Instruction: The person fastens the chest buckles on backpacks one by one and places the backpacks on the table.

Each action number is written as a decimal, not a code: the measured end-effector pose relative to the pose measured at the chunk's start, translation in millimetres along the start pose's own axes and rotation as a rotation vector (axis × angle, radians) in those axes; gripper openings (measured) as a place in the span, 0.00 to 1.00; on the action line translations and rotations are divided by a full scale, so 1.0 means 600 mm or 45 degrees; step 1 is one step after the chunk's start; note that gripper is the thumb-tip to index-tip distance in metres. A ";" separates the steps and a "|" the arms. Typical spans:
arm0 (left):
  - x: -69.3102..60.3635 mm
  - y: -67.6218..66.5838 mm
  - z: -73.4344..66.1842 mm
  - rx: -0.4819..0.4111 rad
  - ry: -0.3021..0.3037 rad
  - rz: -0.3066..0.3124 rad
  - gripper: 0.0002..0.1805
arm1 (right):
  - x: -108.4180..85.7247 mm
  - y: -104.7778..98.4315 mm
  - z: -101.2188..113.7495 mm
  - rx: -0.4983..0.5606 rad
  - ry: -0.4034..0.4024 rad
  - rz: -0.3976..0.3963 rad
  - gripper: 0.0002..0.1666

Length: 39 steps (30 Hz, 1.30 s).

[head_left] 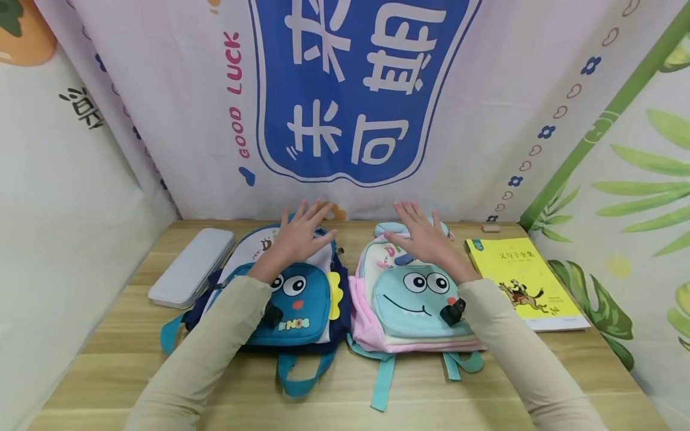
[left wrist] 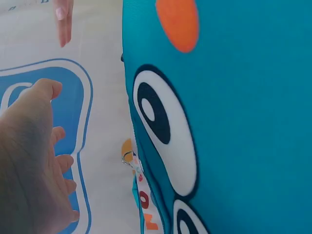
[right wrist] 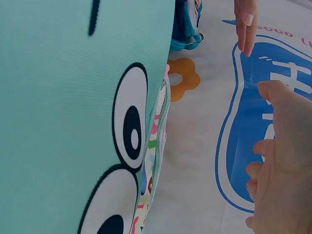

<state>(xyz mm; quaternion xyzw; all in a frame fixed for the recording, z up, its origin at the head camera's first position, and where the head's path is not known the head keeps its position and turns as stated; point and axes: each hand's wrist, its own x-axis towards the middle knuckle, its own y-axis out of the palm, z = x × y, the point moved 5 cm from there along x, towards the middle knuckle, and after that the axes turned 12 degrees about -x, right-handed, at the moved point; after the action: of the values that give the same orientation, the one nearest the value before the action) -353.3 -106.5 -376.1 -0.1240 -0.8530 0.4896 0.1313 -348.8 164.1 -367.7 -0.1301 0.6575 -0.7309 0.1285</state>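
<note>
Two small cartoon backpacks lie side by side on the table. Over the blue backpack [head_left: 304, 305] on the left, my left hand [head_left: 297, 238] is held with fingers spread, holding nothing. My right hand [head_left: 423, 236] hovers in the same way above the mint and pink backpack [head_left: 399, 305]. In the left wrist view a gap shows between the left hand [left wrist: 29, 161] and the blue pocket [left wrist: 253, 122]. The right wrist view likewise shows the right hand [right wrist: 285, 156] apart from the mint pocket [right wrist: 53, 107].
A pale pencil case [head_left: 191, 266] lies left of the blue backpack. On the right is a yellow book [head_left: 517, 269], with a small brown eraser-like block [head_left: 491, 228] behind it. A printed cloth [head_left: 172, 90] hangs at the table's back edge. Straps [head_left: 384, 383] trail toward the front.
</note>
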 end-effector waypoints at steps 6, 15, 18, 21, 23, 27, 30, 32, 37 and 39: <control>0.003 0.001 -0.019 -0.009 0.031 0.035 0.42 | -0.004 -0.014 -0.005 -0.002 -0.032 0.004 0.52; -0.008 0.017 -0.074 -0.064 0.153 0.115 0.46 | -0.032 -0.045 -0.036 0.060 -0.100 -0.011 0.51; -0.013 0.030 -0.087 -0.108 0.165 0.179 0.49 | -0.048 -0.048 -0.055 0.070 -0.109 -0.014 0.51; -0.020 0.045 -0.099 -0.140 0.191 0.241 0.52 | -0.066 -0.049 -0.074 0.073 -0.120 -0.017 0.52; -0.027 0.056 -0.105 -0.152 0.203 0.288 0.55 | -0.080 -0.048 -0.086 0.081 -0.128 -0.006 0.53; -0.043 0.081 -0.123 -0.170 0.235 0.398 0.60 | -0.112 -0.039 -0.108 0.108 -0.156 0.042 0.58; -0.058 0.101 -0.140 -0.163 0.297 0.489 0.63 | -0.137 -0.028 -0.122 0.130 -0.186 0.084 0.64; -0.068 0.116 -0.151 -0.136 0.348 0.541 0.65 | -0.155 -0.019 -0.131 0.155 -0.204 0.126 0.67; -0.086 0.149 -0.168 -0.009 0.448 0.619 0.69 | -0.192 0.001 -0.156 0.263 -0.213 0.251 0.76; -0.089 0.156 -0.172 0.035 0.458 0.628 0.70 | -0.204 0.009 -0.166 0.279 -0.229 0.289 0.78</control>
<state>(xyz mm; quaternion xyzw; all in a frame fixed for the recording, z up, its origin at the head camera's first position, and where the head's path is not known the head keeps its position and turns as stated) -259.8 3.7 -412.7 -0.4104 -0.7535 0.4883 0.1592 -270.2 299.9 -385.8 -0.1053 0.5702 -0.7645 0.2817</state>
